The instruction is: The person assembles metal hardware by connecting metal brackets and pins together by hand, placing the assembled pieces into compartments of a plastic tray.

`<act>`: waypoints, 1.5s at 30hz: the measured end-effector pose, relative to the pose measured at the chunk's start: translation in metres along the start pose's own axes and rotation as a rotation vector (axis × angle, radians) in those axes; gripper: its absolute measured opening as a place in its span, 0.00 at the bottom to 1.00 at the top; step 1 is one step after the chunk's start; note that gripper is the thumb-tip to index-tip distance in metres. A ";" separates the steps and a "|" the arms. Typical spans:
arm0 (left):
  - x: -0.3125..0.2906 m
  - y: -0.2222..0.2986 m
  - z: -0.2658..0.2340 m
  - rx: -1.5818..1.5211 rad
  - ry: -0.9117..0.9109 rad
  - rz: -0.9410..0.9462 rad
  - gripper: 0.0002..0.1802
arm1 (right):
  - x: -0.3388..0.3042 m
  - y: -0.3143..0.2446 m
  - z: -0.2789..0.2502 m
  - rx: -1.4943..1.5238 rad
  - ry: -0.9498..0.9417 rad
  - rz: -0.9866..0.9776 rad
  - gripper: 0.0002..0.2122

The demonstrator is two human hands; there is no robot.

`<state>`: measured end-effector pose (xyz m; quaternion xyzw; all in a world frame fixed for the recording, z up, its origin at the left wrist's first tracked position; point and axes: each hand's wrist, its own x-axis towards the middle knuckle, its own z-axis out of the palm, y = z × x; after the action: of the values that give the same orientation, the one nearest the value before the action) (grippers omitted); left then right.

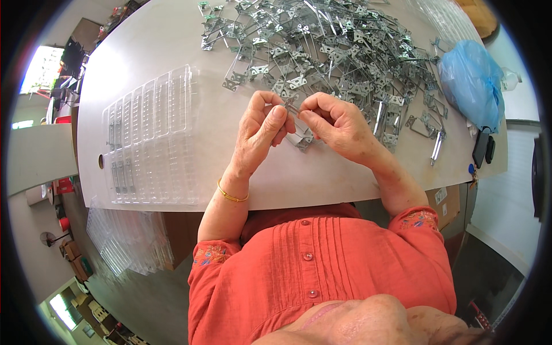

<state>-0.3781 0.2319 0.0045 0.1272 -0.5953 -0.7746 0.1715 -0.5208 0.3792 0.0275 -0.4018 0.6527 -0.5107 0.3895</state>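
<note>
My left hand (pixel 257 131) and my right hand (pixel 340 125) meet at the near edge of a pile of thin metal brackets (pixel 322 49) with wire arms. Between the fingertips of both is a small metal bracket (pixel 292 108), pinched from either side; the fingers cover much of it. Just below my hands another bracket (pixel 303 140) lies on the table. To the left, a clear plastic tray (pixel 167 135) with rows of narrow compartments holds several brackets (pixel 122 175) along its left side.
A blue plastic bag (pixel 471 83) sits at the table's right, with a black phone-like object (pixel 481 148) near it. More clear trays (pixel 441 22) are at the far right. Below the left table edge stand stacked clear trays (pixel 129 238). A cardboard box (pixel 447 206) is under the right side.
</note>
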 end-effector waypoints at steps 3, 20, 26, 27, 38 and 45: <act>0.001 0.000 0.001 0.022 0.004 0.006 0.18 | -0.001 -0.002 0.002 0.034 0.008 -0.001 0.05; -0.003 0.001 0.005 0.195 -0.025 0.047 0.15 | -0.002 -0.010 0.002 0.180 0.024 0.059 0.08; 0.003 0.003 0.003 -0.094 0.022 0.021 0.16 | -0.002 -0.010 -0.001 0.125 0.042 0.024 0.07; 0.006 -0.001 0.000 -0.121 0.009 0.068 0.18 | -0.002 -0.010 -0.001 0.114 0.053 0.030 0.07; 0.011 -0.006 -0.011 -0.224 0.057 0.141 0.35 | -0.003 -0.001 0.007 0.111 -0.056 0.013 0.06; 0.010 -0.004 -0.013 -0.349 0.054 0.170 0.30 | -0.005 -0.005 0.012 0.157 -0.115 0.069 0.07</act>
<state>-0.3819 0.2170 -0.0026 0.0655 -0.4557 -0.8451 0.2719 -0.5078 0.3787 0.0306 -0.3758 0.6007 -0.5228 0.4739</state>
